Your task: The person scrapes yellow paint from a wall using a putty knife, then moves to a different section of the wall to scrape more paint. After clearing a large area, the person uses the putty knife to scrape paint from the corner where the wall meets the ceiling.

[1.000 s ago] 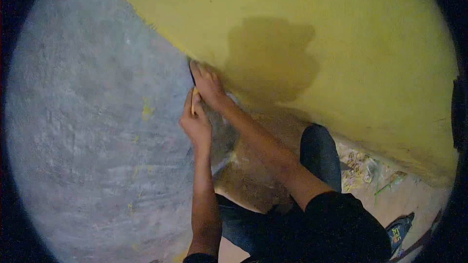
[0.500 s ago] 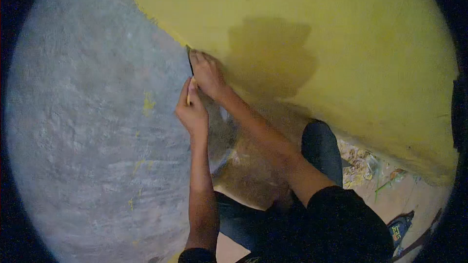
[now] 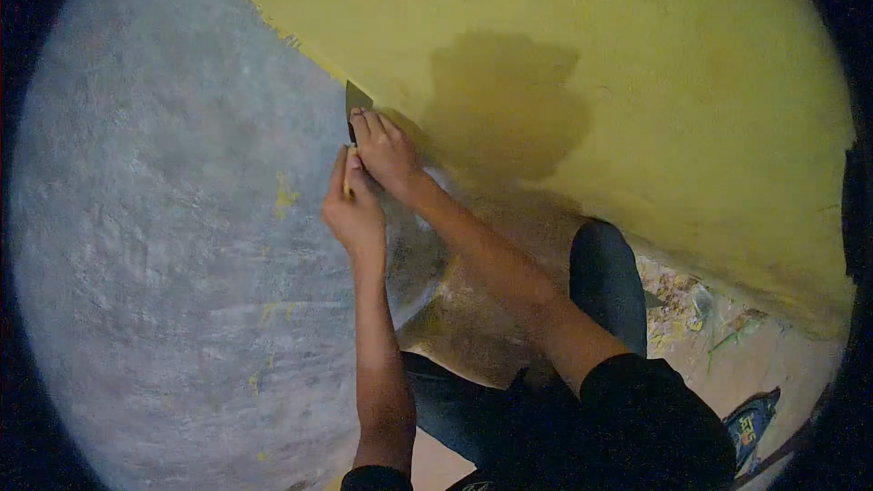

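Note:
A putty knife (image 3: 357, 95) with a flat metal blade rests its tip on the border between the grey surface (image 3: 182, 218) and the yellow wall (image 3: 673, 82). My left hand (image 3: 356, 216) is closed around its light-coloured handle, only a bit of which shows between the fingers. Higher up, my right hand (image 3: 387, 153) has its fingertips pressed onto the lower part of the blade, hiding some of it. Both hands sit close together at the knife. Flecks of yellow (image 3: 285, 195) mark the grey surface.
My bent knee (image 3: 607, 264) is near the wall's base. Debris and scraps (image 3: 677, 305) lie on the floor at the right, with a dark blue packet-like or shoe-like item (image 3: 750, 427) below them. A brownish shadow (image 3: 505, 100) falls on the yellow wall.
My right hand has slid down the blade towards the handle, so more of the blade's face shows. The putty knife has shifted only slightly along the border.

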Motion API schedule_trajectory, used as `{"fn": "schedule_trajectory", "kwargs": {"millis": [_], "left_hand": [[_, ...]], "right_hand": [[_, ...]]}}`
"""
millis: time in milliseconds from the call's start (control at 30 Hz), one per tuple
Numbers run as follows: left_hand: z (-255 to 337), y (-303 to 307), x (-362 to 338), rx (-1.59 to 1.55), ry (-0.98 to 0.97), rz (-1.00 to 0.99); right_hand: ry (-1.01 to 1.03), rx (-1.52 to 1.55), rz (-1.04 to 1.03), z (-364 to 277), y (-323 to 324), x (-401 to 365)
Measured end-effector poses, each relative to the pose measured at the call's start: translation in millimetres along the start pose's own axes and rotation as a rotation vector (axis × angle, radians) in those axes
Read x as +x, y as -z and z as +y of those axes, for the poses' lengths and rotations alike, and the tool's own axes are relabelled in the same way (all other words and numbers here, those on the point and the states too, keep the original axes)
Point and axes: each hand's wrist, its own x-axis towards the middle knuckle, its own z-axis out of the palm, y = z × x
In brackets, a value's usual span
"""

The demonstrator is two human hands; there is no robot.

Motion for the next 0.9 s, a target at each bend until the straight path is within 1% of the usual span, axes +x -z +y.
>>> {"fn": "schedule_trajectory", "kwargs": {"millis": [100, 167, 200, 267, 300, 367, 400, 467, 500, 567, 600, 667, 700, 767, 900], "left_hand": [[-1, -7, -7, -0.048, -0.056, 0.043], [-15, -17, -5, -0.058, -0.115, 0.074], [-8, -11, -7, -0.046, -0.106, 0.060], [12, -4, -1, -0.020, 0.011, -0.045], [12, -2, -5, -0.020, 0.015, -0.039], [11, -5, -9, -0.135, 0.028, 0.023], [10, -7, -6, -0.137, 0.032, 0.023], [7, -10, 4, -0.051, -0.013, 0.019], [5, -9, 2, -0.051, -0.016, 0.017], [1, -7, -2, -0.056, -0.117, 0.050], [4, -11, 3, -0.067, -0.126, 0.060], [9, -14, -1, -0.102, -0.101, 0.047], [12, -11, -1, -0.094, -0.097, 0.040], [21, -10, 5, -0.126, -0.003, -0.015], [23, -17, 1, -0.125, -0.023, 0.014]], "right_hand": [[0.001, -0.059, 0.033, -2, 0, 3], [0.072, -0.134, 0.089, 2, 5, 7], [0.055, -0.128, 0.078, -3, 12, 5], [-0.103, -0.002, -0.169, -4, 25, 16], [-0.098, 0.000, -0.172, -6, 22, 11], [0.035, -0.023, 0.022, -8, 25, 11], [0.036, -0.025, 0.018, -7, 30, 16], [-0.060, 0.025, -0.212, -6, 35, 26], [-0.061, 0.025, -0.209, -6, 35, 22], [-0.090, 0.127, -0.135, -9, 33, 16], [-0.077, 0.119, -0.126, -4, 33, 23], [0.000, 0.068, -0.081, 0, 32, 23], [-0.009, 0.073, -0.085, 0, 32, 22], [-0.013, 0.095, -0.036, 3, 33, 26], [0.054, 0.109, -0.099, 9, 41, 29]]}}
